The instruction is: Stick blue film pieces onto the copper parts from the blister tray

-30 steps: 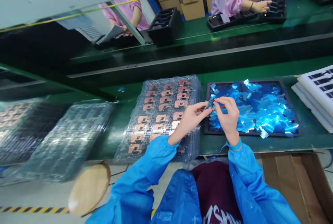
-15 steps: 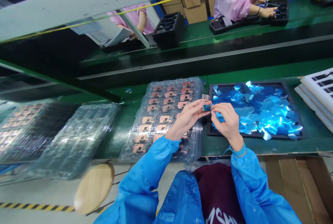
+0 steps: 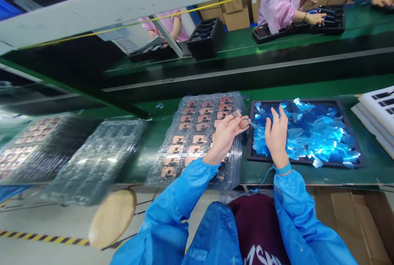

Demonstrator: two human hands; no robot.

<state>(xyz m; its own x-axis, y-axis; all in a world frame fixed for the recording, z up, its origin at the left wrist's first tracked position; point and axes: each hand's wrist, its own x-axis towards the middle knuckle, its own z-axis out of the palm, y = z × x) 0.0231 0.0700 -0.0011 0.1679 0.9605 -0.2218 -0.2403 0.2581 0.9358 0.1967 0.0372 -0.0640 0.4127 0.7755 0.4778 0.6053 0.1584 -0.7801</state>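
My left hand (image 3: 226, 135) pinches a small copper-coloured part (image 3: 236, 114) over the right edge of a clear blister tray (image 3: 197, 133) filled with several similar copper parts. My right hand (image 3: 277, 133) hovers with fingers spread over a black tray (image 3: 303, 160) heaped with shiny blue film scraps (image 3: 310, 131); it holds nothing. Both arms wear blue sleeves, and a blue strap circles my right wrist.
Stacks of clear blister trays (image 3: 92, 158) lie to the left on the green bench. White sheets (image 3: 375, 111) are stacked at far right. Beyond a dark conveyor, people in pink and blue sleeves work at black trays (image 3: 206, 37). A round stool (image 3: 112, 217) stands below left.
My right hand let go of the part and opened, moving right over the blue scraps. The blue film piece is no longer on the part, which stays in my left hand.
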